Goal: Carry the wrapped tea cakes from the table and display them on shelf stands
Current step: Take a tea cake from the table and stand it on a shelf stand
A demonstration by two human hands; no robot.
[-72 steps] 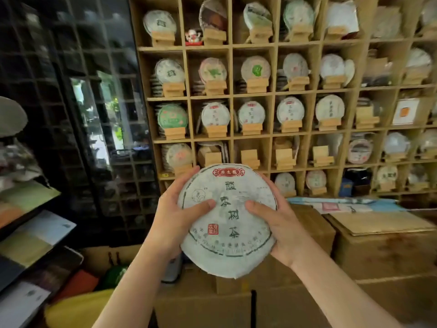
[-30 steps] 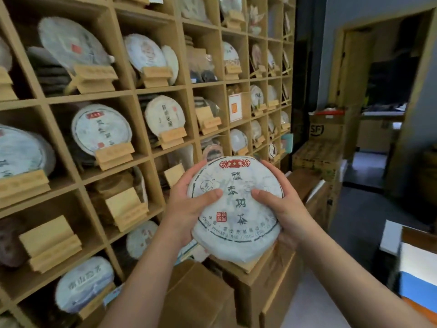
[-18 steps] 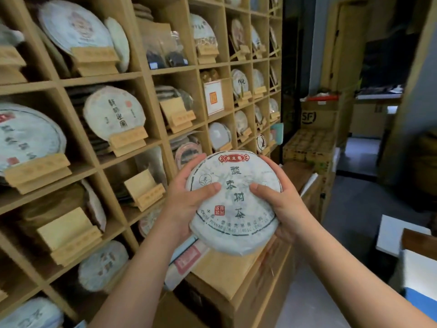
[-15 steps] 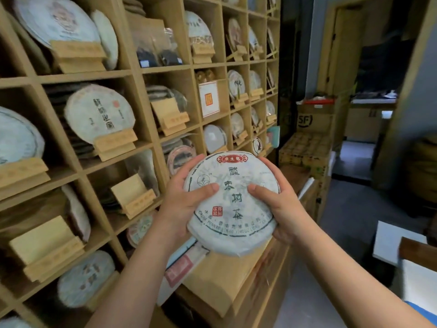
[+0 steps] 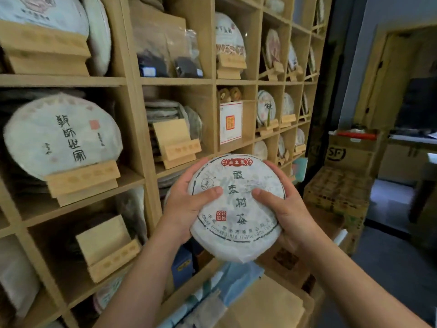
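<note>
Shelf (image 5: pixel 132 81) nearer now; both hands grip tea cake (image 5: pixel 236 207).

I am seeing a tea cake (image 5: pixel 236 207) wrapped in thin, matt white paper, creasing softly where my left hand (image 5: pixel 186 204) and right hand (image 5: pixel 286 209) are holding it. Left of my left hand, the shelf (image 5: pixel 139 129) is showing pale, unvarnished-looking wood, and an empty stand (image 5: pixel 176 144) just above that hand is looking like the same smooth light wood. Higher up, bags (image 5: pixel 170 50) are glinting like glossy clear plastic, though blur is making that uncertain. Right of my right hand, a box (image 5: pixel 350 155) is showing dull brown cardboard.
</note>
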